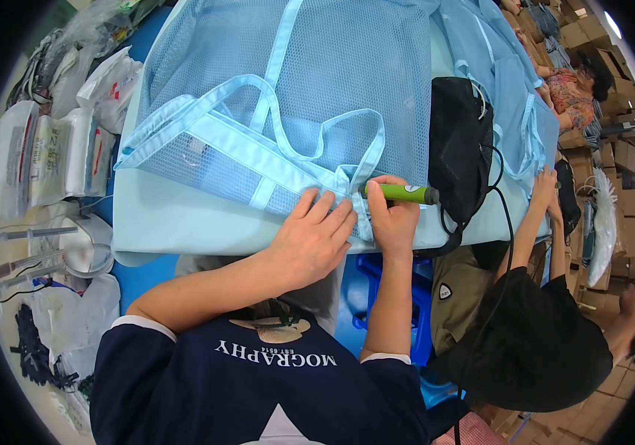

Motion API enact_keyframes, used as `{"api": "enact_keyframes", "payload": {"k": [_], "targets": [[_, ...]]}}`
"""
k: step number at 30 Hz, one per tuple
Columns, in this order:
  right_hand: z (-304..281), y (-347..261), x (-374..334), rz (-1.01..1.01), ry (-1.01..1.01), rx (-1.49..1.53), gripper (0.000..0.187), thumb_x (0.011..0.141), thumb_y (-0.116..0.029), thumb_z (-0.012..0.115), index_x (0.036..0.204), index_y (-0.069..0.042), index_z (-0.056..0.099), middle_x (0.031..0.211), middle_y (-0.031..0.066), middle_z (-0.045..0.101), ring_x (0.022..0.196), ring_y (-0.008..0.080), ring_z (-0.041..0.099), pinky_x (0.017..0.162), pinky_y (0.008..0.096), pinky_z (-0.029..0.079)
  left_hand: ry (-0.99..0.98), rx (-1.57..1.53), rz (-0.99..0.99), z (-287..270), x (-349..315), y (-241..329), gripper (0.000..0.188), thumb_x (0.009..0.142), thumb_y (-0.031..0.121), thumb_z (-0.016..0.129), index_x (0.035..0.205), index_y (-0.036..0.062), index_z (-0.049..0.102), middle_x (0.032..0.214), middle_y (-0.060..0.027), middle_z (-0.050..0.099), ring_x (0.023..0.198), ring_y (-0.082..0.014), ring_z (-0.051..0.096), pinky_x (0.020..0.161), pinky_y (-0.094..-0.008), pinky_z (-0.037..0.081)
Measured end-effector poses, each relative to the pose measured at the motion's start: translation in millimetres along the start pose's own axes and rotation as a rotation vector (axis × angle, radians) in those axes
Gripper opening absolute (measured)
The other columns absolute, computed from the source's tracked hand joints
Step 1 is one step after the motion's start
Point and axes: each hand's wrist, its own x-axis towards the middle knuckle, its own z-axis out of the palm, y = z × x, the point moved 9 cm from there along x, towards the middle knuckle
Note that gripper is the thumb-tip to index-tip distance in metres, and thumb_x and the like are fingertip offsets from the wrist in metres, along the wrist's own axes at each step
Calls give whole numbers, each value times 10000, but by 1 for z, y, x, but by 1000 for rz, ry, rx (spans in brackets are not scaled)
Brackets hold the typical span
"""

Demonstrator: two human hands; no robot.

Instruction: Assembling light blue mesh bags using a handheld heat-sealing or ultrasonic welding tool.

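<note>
My left hand (310,237) lies flat, fingers spread apart, palm down on the light blue mesh bag (280,96), pressing its lower edge near the strap junction. My right hand (391,215) is clamped around a green pen-shaped tool (402,193), tip pointing toward 9 o'clock and touching the pale blue strap (258,159) just beside the left fingertips. The tool's black rear end sits at 3 o'clock of the hand, with a black cord (506,208) looping away from it and down toward 6 o'clock. The bag lies spread on a light blue table (169,219), filling the view from centre to 12 o'clock. A black pouch (462,141) rests on the table at 2 o'clock of the right hand, just beside the tool. At 9 o'clock, well apart, plastic-wrapped packages (58,148) pile up. At 3 to 4 o'clock another person in a black shirt (532,348) reaches a hand (543,185) up to the table edge. Cardboard boxes (621,245) are stacked at the far right.
</note>
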Motion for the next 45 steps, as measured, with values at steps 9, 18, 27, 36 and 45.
{"api": "enact_keyframes", "payload": {"k": [9, 18, 27, 36, 45], "targets": [[-1, 0, -1, -24, 38, 52, 114, 871, -89, 654, 921, 7, 617, 763, 8, 599, 652, 52, 508, 576, 207, 413, 12, 1, -4, -2, 1, -1, 466, 713, 186, 706, 1106, -29, 579, 1150, -155, 555, 1070, -324, 488, 972, -474, 357], [-4, 0, -2, 14, 76, 111, 111, 843, -78, 684, 846, 12, 620, 709, 11, 593, 614, 58, 507, 544, 221, 406, 8, -13, -12, -2, 1, -1, 485, 708, 170, 710, 1126, -23, 561, 1180, -150, 540, 1066, -325, 485, 968, -475, 361], [3, 2, -1, 11, -37, 119, 108, 850, -67, 670, 899, 24, 637, 780, 21, 624, 672, 58, 529, 594, 208, 424, -38, 39, 2, 2, 1, 0, 504, 723, 186, 705, 1154, -28, 555, 1189, -154, 531, 1078, -332, 479, 976, -487, 351], [4, -4, 1, -17, -17, 227, 117, 842, -82, 688, 877, 17, 636, 745, 16, 619, 652, 70, 537, 568, 221, 421, -20, 37, 19, 1, 0, 1, 480, 731, 200, 700, 1129, -35, 571, 1166, -162, 549, 1083, -330, 483, 984, -490, 345], [7, -2, -2, 8, -56, 160, 103, 841, -63, 684, 891, 16, 641, 772, 29, 635, 697, 74, 560, 614, 223, 439, -8, 30, 26, -2, 1, 2, 463, 733, 194, 700, 1110, -47, 580, 1143, -172, 560, 1071, -330, 487, 981, -496, 346]]}}
